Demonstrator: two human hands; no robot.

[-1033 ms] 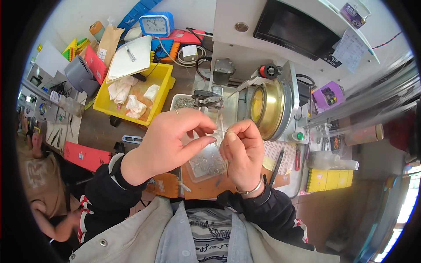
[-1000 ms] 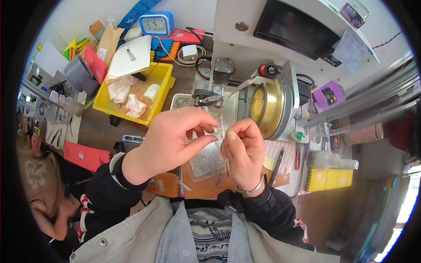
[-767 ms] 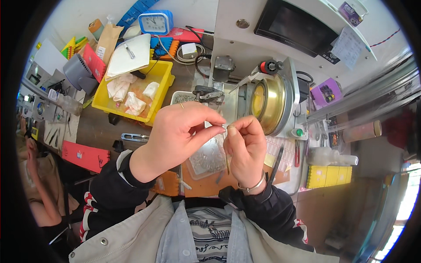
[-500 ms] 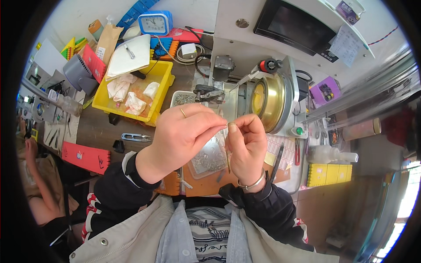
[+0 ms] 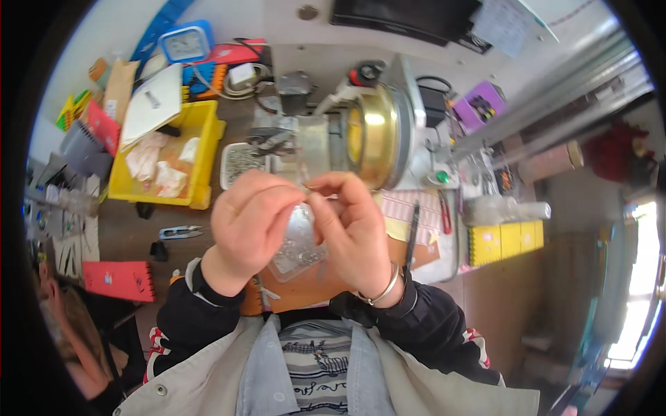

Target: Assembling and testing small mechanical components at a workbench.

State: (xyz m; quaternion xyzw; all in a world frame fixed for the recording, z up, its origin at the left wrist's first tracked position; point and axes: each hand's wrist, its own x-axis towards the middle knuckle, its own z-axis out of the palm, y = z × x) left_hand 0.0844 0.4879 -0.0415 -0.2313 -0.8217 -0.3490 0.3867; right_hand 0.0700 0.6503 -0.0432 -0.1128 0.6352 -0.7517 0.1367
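Tabletop [image 5: 128, 236] separates snips [image 5: 179, 233] from left hand [image 5: 251, 223] and right hand [image 5: 352, 232], grips pinched, contents unclear.

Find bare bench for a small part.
Bare: tabletop between yellow bin, red book and snips; narrow strip of mat on the tray's near side.
Crowded: around the gold wheel; right side, with bottle and yellow pad; over the tray, partly hidden by left hand and right hand.

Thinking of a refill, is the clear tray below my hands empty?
Not empty: small shiny pieces lie in the clear tray; how full is unclear.
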